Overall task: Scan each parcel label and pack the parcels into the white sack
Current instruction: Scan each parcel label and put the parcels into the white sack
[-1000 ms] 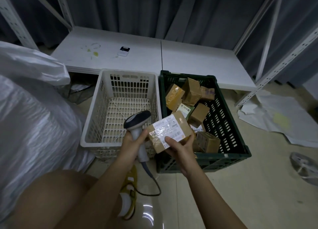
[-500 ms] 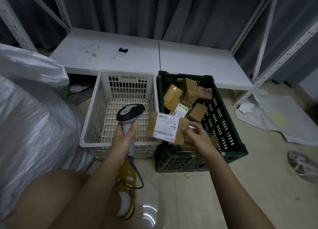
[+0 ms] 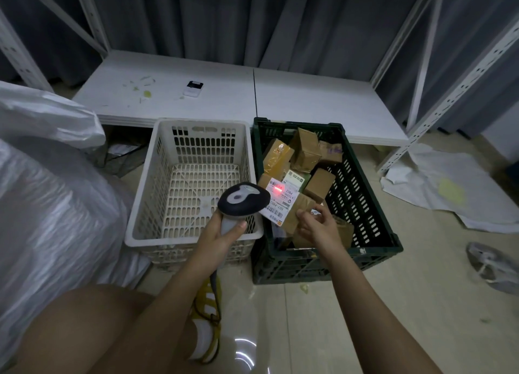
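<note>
White sack (image 3: 53, 205): bulks at nine o'clock, well apart from both hands; its mouth is not clearly visible.
Green crate (image 3: 373, 205): at one o'clock, with brown parcels still inside.
White basket (image 3: 140, 205): just left of the crate, touching or nearly so.
Held parcel (image 3: 297, 210): over the crate's near-left corner, label (image 3: 282, 202) facing up, long axis running ten to four o'clock.
Right hand (image 3: 320, 227): pinches the parcel's near-right end.
Left hand (image 3: 222, 227): clenched round the barcode scanner (image 3: 243, 201), nose aimed at two o'clock; a red spot lies on the label.
Key relation: the sack lies at nine o'clock from the right grip, beyond the left hand, so packing likely means a leftward sweep.
</note>
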